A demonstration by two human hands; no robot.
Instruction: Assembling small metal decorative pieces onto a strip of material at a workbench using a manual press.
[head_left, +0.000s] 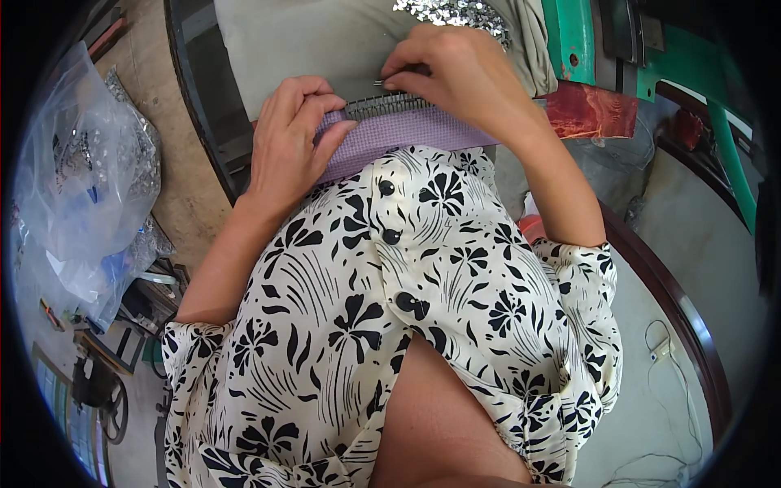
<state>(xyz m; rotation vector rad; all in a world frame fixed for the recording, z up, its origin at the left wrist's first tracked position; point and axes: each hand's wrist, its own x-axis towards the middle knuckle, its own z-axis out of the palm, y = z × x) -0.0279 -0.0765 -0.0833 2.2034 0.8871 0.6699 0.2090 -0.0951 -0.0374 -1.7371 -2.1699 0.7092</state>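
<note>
Lilac woven-textured strip [407, 133], topped by a row of dark metal prongs [386, 106], lies along the near edge of the grey cloth-covered worktop [301, 41]. Left hand [285, 130] clasps its left end; right hand [451, 69] pinches a small silvery metal piece [378, 83]. Probably light and bendable, best held endwise.

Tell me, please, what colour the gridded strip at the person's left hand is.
The gridded strip is light purple, seen best in the head view.
</note>
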